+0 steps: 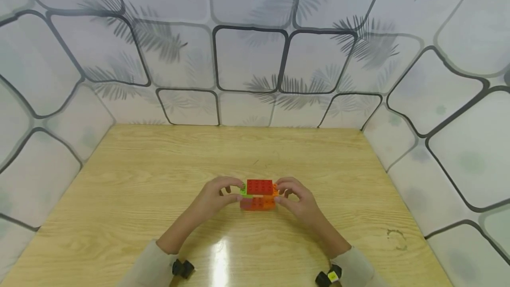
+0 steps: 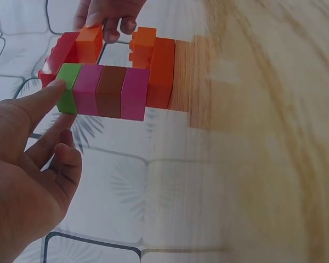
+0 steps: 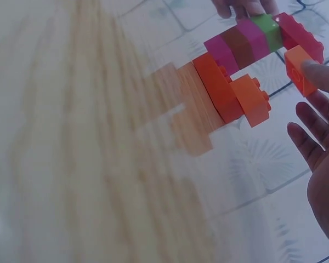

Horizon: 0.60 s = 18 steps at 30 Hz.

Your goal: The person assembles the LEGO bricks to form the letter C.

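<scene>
A stack of toy building bricks stands on the table between the hands. At its foot lies a red-orange brick [image 2: 162, 74]. Magenta bricks [image 2: 88, 90], a brown brick [image 2: 111, 92] and a green brick [image 2: 71, 74] rise from its left end. My left hand [image 1: 213, 196] pinches the green brick between thumb and finger. A long red brick [image 1: 259, 187] spans the top from the green brick rightward. Under its right end, my right hand [image 1: 300, 198] pinches an orange brick [image 3: 296, 63]. A gap separates that brick from a lower orange brick [image 3: 250, 99] on the foot's right end.
The wooden table [image 1: 179, 158] extends around the bricks, with patterned walls [image 1: 251, 61] at the back and both sides. Black wrist devices [image 1: 183, 269] sit at both cuffs. A dark curved mark [image 1: 396, 239] shows on the table at right.
</scene>
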Motion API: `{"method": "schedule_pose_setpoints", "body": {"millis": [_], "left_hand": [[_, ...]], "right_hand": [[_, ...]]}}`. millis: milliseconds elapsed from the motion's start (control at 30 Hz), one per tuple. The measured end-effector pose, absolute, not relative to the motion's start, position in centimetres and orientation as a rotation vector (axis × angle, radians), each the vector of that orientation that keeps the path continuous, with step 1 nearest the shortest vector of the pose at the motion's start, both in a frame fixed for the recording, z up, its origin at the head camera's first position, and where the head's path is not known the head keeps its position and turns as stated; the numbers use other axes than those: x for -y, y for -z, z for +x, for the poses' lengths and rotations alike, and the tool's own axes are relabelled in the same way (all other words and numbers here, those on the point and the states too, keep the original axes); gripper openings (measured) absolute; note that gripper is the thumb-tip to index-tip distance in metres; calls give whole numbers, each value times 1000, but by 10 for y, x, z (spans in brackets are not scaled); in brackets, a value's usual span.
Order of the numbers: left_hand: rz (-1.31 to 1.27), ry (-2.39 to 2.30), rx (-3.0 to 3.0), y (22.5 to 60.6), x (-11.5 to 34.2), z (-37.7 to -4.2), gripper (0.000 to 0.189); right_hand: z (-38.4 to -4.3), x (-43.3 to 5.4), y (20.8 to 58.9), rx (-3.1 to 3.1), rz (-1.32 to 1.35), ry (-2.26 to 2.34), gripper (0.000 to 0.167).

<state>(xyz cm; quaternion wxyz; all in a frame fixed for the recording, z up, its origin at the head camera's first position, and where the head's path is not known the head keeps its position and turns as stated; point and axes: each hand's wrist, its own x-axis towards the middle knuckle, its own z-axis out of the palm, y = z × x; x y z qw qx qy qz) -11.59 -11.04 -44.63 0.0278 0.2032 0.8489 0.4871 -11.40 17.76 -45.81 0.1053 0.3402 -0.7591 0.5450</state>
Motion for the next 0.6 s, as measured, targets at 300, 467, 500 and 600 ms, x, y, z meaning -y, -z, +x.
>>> {"method": "schedule_pose_setpoints", "body": {"millis": [300,467,500,600], "left_hand": [[596,-1512,-2644,447,108,-118,24],[511,-1544,-2601,447,107,-125,26],[491,-1553,-2588,446,106,-127,27],[449,-1577,-2559,446,106,-132,30]], "right_hand": [[-117,-178,453,2319,948,-1589,23],[-123,-175,446,2399,853,-1623,24],[-124,-175,444,2422,829,-1638,24],[-129,-174,442,2492,763,-1670,26]]}}
